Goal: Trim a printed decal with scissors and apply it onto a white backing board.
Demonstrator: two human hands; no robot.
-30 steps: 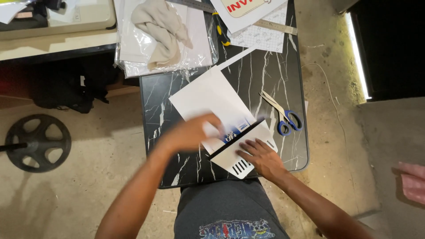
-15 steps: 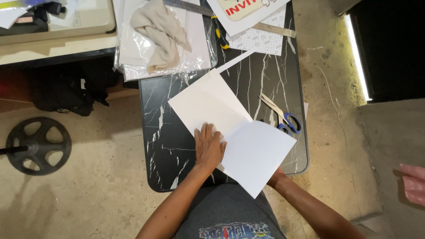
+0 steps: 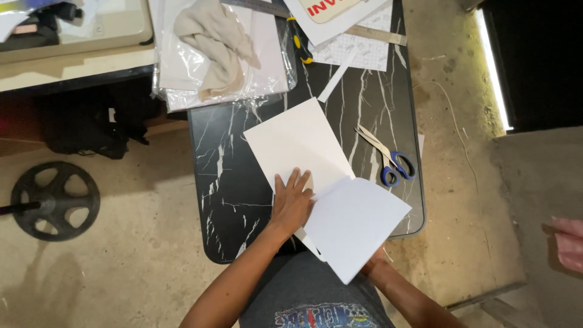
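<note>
White paper sheet (image 3: 300, 146) lies on a black marble-look table (image 3: 228, 182). Left hand (image 3: 291, 203) presses flat on it, fingers spread, gripping nothing. Right hand (image 3: 373, 262) is almost hidden under the raised folded flap (image 3: 358, 225); its grip cannot be told. Blue-handled scissors (image 3: 388, 161) lie nearby. Since half a second ago, little has changed.

Dim, warm room — sharp focus, bright light strip (image 3: 493, 67) at right.
</note>
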